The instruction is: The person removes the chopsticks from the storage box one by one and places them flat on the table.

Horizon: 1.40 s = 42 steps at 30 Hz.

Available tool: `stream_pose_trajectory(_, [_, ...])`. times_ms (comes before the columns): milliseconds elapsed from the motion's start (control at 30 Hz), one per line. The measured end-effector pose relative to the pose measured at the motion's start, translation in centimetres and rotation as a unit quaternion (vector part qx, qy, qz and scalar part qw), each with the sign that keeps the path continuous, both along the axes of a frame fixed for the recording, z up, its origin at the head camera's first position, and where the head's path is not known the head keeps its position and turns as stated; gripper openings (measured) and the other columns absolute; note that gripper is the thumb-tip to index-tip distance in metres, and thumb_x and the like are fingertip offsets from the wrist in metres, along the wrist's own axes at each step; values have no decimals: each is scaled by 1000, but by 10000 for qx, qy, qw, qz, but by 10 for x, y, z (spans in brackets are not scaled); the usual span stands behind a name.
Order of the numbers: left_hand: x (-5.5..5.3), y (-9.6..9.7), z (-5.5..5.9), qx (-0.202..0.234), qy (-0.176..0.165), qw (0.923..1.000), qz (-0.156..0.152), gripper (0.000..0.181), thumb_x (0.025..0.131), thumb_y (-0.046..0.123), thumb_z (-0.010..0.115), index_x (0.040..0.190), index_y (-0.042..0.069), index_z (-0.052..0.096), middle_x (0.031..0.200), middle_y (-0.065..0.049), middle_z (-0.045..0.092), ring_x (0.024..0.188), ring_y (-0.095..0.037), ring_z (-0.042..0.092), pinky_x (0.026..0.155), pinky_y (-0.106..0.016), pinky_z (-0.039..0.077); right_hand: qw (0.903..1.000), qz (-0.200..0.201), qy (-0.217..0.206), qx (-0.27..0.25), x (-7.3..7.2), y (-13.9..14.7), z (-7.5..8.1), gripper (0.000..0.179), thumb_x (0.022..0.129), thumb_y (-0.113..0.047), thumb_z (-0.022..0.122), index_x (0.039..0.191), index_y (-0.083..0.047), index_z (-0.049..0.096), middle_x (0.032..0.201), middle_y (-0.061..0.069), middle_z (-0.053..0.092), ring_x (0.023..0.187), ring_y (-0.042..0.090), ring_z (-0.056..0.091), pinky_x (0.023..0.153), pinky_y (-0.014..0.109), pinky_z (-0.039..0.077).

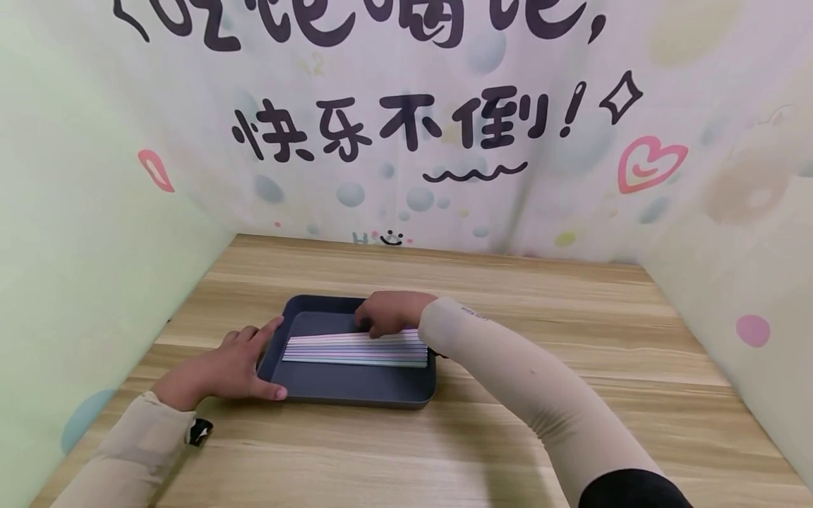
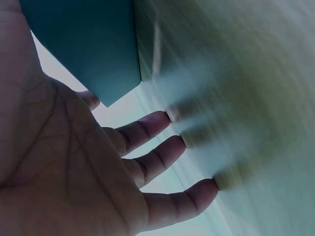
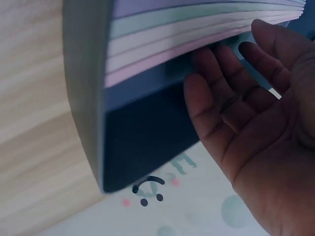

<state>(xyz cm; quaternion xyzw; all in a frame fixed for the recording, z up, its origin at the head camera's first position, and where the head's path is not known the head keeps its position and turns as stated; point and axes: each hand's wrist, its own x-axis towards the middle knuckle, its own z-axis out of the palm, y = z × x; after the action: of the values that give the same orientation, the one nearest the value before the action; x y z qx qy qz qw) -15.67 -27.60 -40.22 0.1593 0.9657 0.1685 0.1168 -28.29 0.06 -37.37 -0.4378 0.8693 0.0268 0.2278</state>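
Head view: lettered backdrop (image 1: 406, 190) beyond table (image 1: 591, 317); right hand (image 1: 394, 312) loose at strips (image 1: 356, 351), left hand (image 1: 231, 367) splayed against tray (image 1: 358, 385)

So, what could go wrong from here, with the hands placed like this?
The right hand is at the far edge of the strips, so a bump might push them out of line if loose. The left hand is at one end of the tray; an uneven push might turn it on the table.

Pastel strips (image 3: 172, 30) are seen laid side by side in dark tray (image 3: 83, 98). Right hand (image 3: 261, 128) is held at the tray, fingers bent near outermost pink strip (image 3: 147, 65); contact can't be confirmed. Wooden tabletop (image 3: 29, 108), smiley-marked wall (image 3: 206, 206) partly shown.
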Motion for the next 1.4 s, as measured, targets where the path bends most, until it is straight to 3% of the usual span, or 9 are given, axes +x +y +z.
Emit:
stream_pose_trajectory(267, [-2, -1, -6, 43, 25, 10000, 74, 130, 64, 72, 79, 156, 6, 14, 135, -36, 38, 119, -55, 37, 89, -66, 40, 9998, -88, 66, -183, -2, 0, -6, 27, 98, -11, 59, 123, -12, 66, 117, 2, 64, 97, 13, 55, 88, 29, 45])
stream_pose_trajectory(500, [0, 1, 2, -33, -80, 10000, 46, 129, 67, 66, 81, 156, 4, 13, 134, -38, 38, 118, -56, 37, 88, -67, 41, 9994, -61, 180, -285, -3, -1, -10, 23, 97, -8, 58, 118, -11, 67, 111, 2, 65, 93, 14, 55, 85, 29, 45])
stream_pose_trajectory(767, [0, 2, -1, 48, -52, 9999, 76, 127, 66, 66, 82, 155, 4, 15, 134, -37, 39, 118, -55, 38, 89, -66, 40, 9993, -57, 253, -269, -5, -2, -14, 20, 97, -8, 58, 115, -12, 67, 105, 0, 63, 90, 15, 55, 83, 28, 44])
stream_pose_trajectory(1067, [0, 2, 0, 33, -51, 9999, 84, 127, 67, 66, 82, 155, 4, 16, 134, -36, 39, 117, -54, 38, 89, -66, 40, 9993, -327, -177, -77, -5, -4, -2, 10, 96, -11, 61, 105, -13, 67, 95, 0, 60, 87, 16, 54, 77, 29, 44])
stream_pose_trajectory(1400, [1, 3, 1, -17, -107, 9999, 50, 127, 68, 65, 81, 156, 4, 13, 135, -37, 37, 118, -55, 37, 87, -66, 41, 9911, -1043, -759, -335, -3, -6, 2, 5, 92, -10, 66, 94, -13, 64, 83, -1, 56, 77, 15, 52, 68, 29, 42])
